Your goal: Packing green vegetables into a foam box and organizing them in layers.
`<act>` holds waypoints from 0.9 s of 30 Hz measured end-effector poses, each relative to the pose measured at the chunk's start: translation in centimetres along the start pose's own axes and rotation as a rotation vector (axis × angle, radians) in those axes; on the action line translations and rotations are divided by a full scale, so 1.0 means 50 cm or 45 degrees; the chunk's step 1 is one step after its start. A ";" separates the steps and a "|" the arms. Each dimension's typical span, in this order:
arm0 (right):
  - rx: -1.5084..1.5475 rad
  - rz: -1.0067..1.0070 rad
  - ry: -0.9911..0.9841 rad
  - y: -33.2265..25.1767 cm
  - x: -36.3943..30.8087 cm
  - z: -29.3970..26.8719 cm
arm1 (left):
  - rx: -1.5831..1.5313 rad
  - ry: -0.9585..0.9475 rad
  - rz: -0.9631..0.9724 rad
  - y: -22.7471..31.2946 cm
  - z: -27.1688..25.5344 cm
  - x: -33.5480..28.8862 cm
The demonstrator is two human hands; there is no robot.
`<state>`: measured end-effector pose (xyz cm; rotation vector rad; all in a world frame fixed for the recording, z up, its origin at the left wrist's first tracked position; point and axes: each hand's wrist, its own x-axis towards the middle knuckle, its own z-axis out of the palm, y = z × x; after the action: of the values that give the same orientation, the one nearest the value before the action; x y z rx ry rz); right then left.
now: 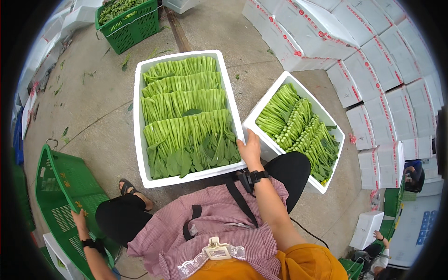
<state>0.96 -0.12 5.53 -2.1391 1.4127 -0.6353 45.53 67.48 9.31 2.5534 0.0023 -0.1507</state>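
In front of me stands a white foam box (pixel 141 140) packed with rows of leafy green vegetable stalks (pixel 186 102), leaves showing at the near end. My right hand (pixel 249 148) grips the box's right rim near its near corner, with the thumb over the edge. At the lower left, my left hand (pixel 80 223) has its fingers curled over the rim of a green plastic crate (pixel 58 186). That crate is tilted, and no contents show in the part I see. A second foam box (pixel 247 122), with similar stalks (pixel 303 126) in it, sits angled to the right.
Stacked white foam boxes (pixel 373 74) form a wall on the right. Another green crate (pixel 133 30) full of greens stands at the far left. Leaf scraps lie on the concrete floor (pixel 93 93). A person (pixel 377 256) is at the lower right.
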 end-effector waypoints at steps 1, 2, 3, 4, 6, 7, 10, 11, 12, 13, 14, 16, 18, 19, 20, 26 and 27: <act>0.089 0.217 -0.160 -0.001 -0.010 0.006 | -0.250 -0.173 -0.080 -0.015 -0.045 0.022; 0.085 0.215 -0.169 0.009 -0.026 0.009 | -0.237 -0.122 -0.060 0.007 -0.044 0.041; 0.069 0.234 -0.169 0.029 -0.040 0.019 | -0.223 -0.053 -0.044 0.066 -0.051 0.073; 0.021 0.257 -0.150 0.058 -0.046 0.025 | -0.242 -0.202 0.028 0.177 -0.013 0.088; 0.096 0.225 -0.059 0.122 -0.050 0.035 | -0.257 -0.503 0.364 0.443 0.019 0.045; 0.142 0.347 -0.121 0.129 -0.049 0.030 | -0.014 -0.465 0.317 0.591 0.035 -0.028; 0.218 0.349 -0.187 0.097 -0.047 0.039 | 0.321 -0.622 0.493 0.663 0.119 -0.045; 0.287 0.346 -0.183 0.093 -0.048 0.045 | 0.402 -0.676 0.510 0.675 0.202 -0.052; 0.277 0.353 -0.182 0.097 -0.046 0.044 | 0.435 -0.813 0.354 0.726 0.286 -0.101; 0.214 0.409 -0.235 0.093 -0.041 0.044 | 0.329 -0.850 0.281 0.726 0.365 -0.138; 0.154 0.455 -0.302 0.082 -0.041 0.048 | 0.513 -0.712 0.504 0.663 0.456 -0.142; 0.118 0.485 -0.319 0.074 -0.040 0.050 | 0.297 -0.722 0.311 0.616 0.576 -0.174; 0.067 0.527 -0.274 0.056 -0.044 0.052 | 0.070 -0.656 0.189 0.564 0.635 -0.188; 0.064 0.528 -0.284 0.051 -0.043 0.049 | -0.157 -0.580 0.071 0.548 0.646 -0.189; 0.045 0.523 -0.285 0.046 -0.043 0.046 | -0.152 -0.577 0.060 0.532 0.654 -0.183; -0.119 0.536 -0.242 0.045 -0.030 0.049 | 0.050 -0.487 0.228 0.583 0.638 -0.213; -0.133 0.539 -0.244 0.040 -0.026 0.045 | 0.063 -0.473 0.227 0.596 0.631 -0.222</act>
<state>0.52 0.77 2.38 -1.8304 1.7441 -0.1945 32.13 25.59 0.81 2.5213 -0.3734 -0.5573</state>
